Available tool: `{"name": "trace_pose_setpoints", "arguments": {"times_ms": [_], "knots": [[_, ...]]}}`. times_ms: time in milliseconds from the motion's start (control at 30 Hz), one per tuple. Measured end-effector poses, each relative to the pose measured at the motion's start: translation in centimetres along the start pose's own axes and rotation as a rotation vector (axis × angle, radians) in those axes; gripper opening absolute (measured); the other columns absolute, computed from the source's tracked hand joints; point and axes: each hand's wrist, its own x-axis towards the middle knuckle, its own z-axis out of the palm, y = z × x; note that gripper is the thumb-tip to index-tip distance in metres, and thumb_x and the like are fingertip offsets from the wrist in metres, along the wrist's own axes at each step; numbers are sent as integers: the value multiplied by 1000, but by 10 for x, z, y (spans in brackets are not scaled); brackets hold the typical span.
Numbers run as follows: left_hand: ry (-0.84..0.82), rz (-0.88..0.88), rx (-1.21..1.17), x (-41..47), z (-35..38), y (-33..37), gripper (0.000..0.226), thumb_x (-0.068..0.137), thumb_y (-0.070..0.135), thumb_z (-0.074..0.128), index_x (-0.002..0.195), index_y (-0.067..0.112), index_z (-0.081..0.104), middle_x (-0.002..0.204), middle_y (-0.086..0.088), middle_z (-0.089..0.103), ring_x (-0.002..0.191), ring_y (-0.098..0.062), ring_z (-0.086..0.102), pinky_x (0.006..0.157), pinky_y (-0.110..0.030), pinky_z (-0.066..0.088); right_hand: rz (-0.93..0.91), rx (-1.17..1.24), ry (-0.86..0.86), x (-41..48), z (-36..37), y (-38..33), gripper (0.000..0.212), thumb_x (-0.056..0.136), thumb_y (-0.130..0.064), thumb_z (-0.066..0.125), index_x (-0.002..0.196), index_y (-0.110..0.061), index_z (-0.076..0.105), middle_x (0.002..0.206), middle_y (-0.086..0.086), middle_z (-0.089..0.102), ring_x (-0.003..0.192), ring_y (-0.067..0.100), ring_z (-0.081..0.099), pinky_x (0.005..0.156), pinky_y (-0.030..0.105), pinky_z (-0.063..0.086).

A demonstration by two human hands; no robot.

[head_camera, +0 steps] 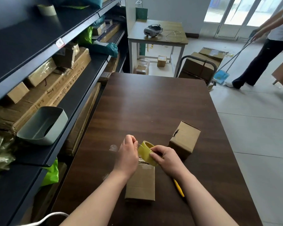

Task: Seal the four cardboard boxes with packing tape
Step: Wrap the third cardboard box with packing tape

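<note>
A yellowish roll of packing tape (pixel 147 152) hangs just above the far end of a small cardboard box (pixel 140 181) lying on the dark wooden table (pixel 145 103). My right hand (pixel 166 158) grips the roll from the right. My left hand (pixel 128 151) pinches the tape's loose end at the roll's left side. A second cardboard box (pixel 184 139) stands to the right, its side torn. A yellow cutter (pixel 179 188) lies on the table under my right forearm.
Dark shelving with cartons, a grey bin (pixel 42 126) and another tape roll (pixel 47 9) runs along the left. Beyond the table stand a small desk with a headset (pixel 153 30) and a trolley of boxes (pixel 201 66). A person (pixel 268 51) sweeps at the far right.
</note>
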Motion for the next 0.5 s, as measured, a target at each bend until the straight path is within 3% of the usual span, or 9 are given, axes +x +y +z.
{"name": "trace_pose_setpoints", "arguments": {"times_ms": [200,267,367,500], "knots": [[-40,179,69,8,-5,-10,7,102,22,38,96,17,38,83,-2,54,69,-16,52,54,-23,35,2,71,-141,4,-11,-1,20,96,-31,57,91,-13,65,78,-5,59,69,4,50,62,19,41],[-51,168,5,13,-8,-12,4,100,19,44,103,18,42,82,0,55,69,-12,54,54,-13,35,22,97,-161,5,-14,-1,25,97,-34,56,84,-14,62,71,-8,53,64,2,45,58,16,37],[-56,105,-155,16,-13,-13,23,96,15,54,115,24,45,80,6,57,72,-8,58,59,-9,43,39,182,-163,7,-16,0,28,96,-34,57,86,-9,62,71,-3,50,64,4,42,60,20,36],[0,43,-205,16,-12,-18,17,94,18,60,106,26,51,77,4,61,71,-9,60,57,-10,43,63,269,-174,9,-19,-3,27,94,-36,61,84,-11,65,71,-1,51,66,8,43,61,26,37]]}}
